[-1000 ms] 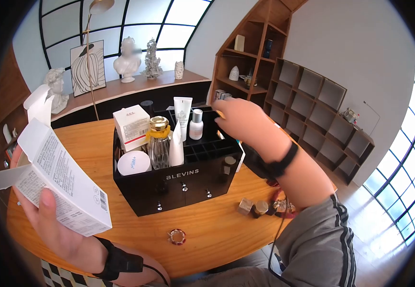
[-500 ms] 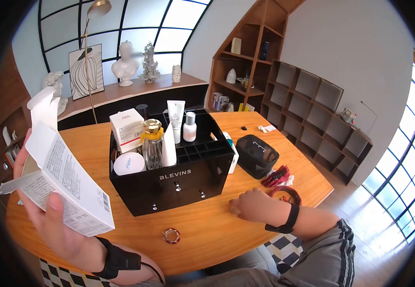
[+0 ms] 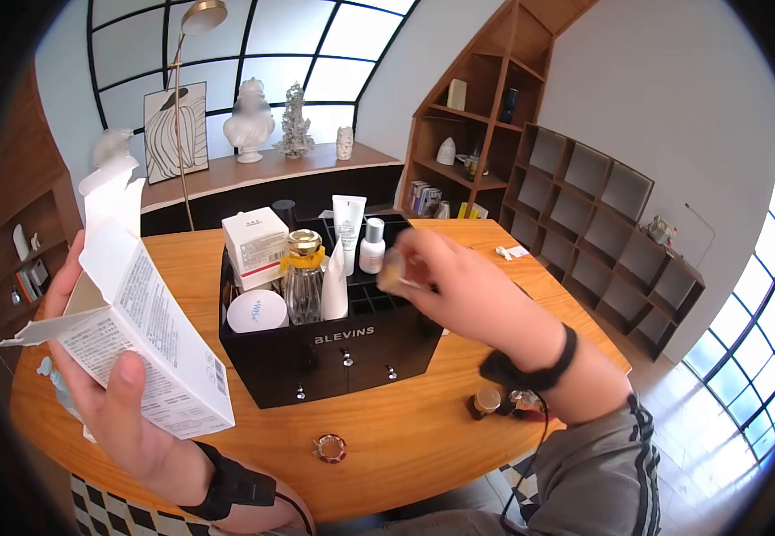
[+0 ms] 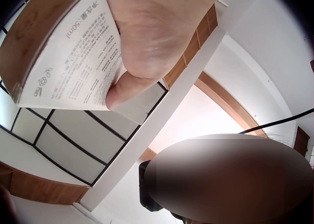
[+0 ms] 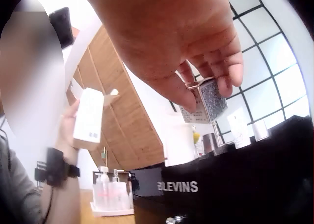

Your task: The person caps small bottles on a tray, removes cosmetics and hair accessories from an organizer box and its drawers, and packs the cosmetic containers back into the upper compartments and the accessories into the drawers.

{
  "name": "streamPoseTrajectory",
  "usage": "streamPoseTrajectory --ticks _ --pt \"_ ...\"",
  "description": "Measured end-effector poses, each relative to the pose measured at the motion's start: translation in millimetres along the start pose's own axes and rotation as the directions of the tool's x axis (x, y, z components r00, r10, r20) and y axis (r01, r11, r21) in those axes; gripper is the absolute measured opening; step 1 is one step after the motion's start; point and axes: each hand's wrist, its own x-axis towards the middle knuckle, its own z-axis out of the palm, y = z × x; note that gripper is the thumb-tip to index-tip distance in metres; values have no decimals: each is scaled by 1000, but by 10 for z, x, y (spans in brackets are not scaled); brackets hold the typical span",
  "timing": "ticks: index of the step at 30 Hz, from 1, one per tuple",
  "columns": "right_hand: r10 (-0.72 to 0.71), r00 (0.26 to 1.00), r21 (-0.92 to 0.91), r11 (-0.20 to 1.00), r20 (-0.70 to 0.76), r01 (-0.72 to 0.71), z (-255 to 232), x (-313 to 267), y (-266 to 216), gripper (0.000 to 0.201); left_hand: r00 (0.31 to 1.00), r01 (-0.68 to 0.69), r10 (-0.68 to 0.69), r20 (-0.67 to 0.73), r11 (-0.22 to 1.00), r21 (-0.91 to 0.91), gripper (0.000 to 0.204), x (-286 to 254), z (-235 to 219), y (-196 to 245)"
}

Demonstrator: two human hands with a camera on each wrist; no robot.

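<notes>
My left hand grips a white printed carton at the left, its top flaps open and its body tilted. In the left wrist view, the thumb presses on its printed face. Over the right part of a black BLEVINS organizer, my right hand pinches a small box between thumb and fingers. One side of this box is patterned dark and another carries print. Close by in the organizer stand a small bottle, a white tube, a perfume bottle and a white-and-red box.
A round white jar sits at the organizer's front left. A beaded ring-shaped ornament lies on the wooden table before it. To the right stands a small gold-topped bottle. Pump bottles stand behind in the right wrist view.
My right hand went from behind the organizer down to the table at front right, then up over the organizer with the small box. The left hand keeps its hold on the carton.
</notes>
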Motion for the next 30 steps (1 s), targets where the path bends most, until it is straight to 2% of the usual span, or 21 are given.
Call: streamPoseTrajectory --ticks 2,4,5,7,8,10,11,15,18,20,21,23,24,26,30 --pt "-17 1000 -6 1000 2 17 217 269 130 30 1000 5 -5 -4 999 -43 85 7 -32 -6" --pt "-39 994 -73 996 102 47 457 472 292 29 1000 16 -16 -4 999 -50 84 11 -106 -24" --pt "-41 994 -71 996 101 49 545 542 327 29 1000 29 -30 -5 998 -58 84 15 -132 -29" --pt "46 987 -87 996 157 -32 690 645 383 25 999 39 -41 -20 996 -77 84 15 -118 -4" --pt "45 987 -86 996 156 -32 768 685 435 25 998 50 -54 -33 994 -98 84 13 -107 5" --pt "166 940 -89 985 300 -145 881 737 522 25 998 53 -57 -32 993 -102 83 19 -92 2" --pt "208 915 -51 978 344 -203 870 740 496 18 998 57 -60 -32 993 -105 83 22 -89 -5" --pt "221 875 -44 973 430 -224 762 707 548 16 998 44 -48 -41 996 -72 81 11 -103 -20" --pt "127 946 32 989 299 -143 521 477 551 18 995 35 -39 -90 999 -40 79 -10 -75 9" --pt "115 960 2 993 256 -120 258 224 409 18 976 1 9 -217 999 47 77 -24 23 78" --pt "91 974 -29 996 209 -87 124 85 312 19 978 11 -2 -210 999 42 77 -38 13 75" --pt "219 917 -102 975 333 -196 -101 -179 111 19 989 50 -41 -139 997 62 75 -68 -51 44" --pt "148 928 -198 977 342 -83 -112 -579 130 21 991 64 -58 -124 997 51 75 -93 -59 24" --pt "79 930 -392 917 359 74 -117 -907 130 24 991 76 -66 -118 993 85 77 -99 -112 -3" --pt "188 871 -391 920 454 5 -65 -1313 233 29 987 79 -69 -148 995 62 78 -120 -146 -9"
